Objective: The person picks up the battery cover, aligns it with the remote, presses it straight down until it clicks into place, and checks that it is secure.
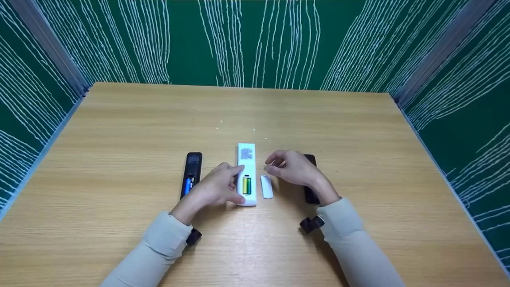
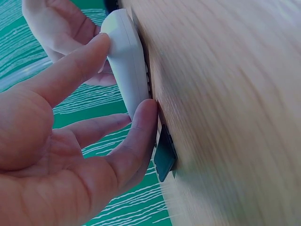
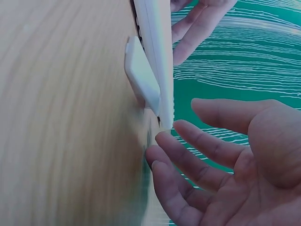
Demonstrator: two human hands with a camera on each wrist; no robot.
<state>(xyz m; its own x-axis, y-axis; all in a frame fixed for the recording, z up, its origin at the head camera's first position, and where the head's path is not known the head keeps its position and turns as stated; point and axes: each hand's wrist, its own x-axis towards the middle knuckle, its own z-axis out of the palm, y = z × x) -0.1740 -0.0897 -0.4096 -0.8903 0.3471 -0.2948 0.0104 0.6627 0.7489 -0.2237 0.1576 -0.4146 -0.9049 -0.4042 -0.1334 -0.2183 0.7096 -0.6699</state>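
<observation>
Left hand (image 1: 216, 185): grips white remote (image 1: 247, 166) on table (image 1: 159, 119) | Right hand (image 1: 293, 168): empty, fingers relaxed, near cover (image 1: 267, 188) | Done: two batteries (image 1: 244, 186) inside | Apparently outstanding: cover unfitted, just right of remote

The head view looks forward and down; close wrist views share the white remote (image 1: 246, 166).

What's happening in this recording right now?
A person's left hand grips a white remote lying back-up, batteries exposed in its back. The right hand hovers, holding nothing, near a loose white cover lying on the table. To the left lies a black remote with a blue battery showing; a dark object is partly hidden behind the right hand.
</observation>
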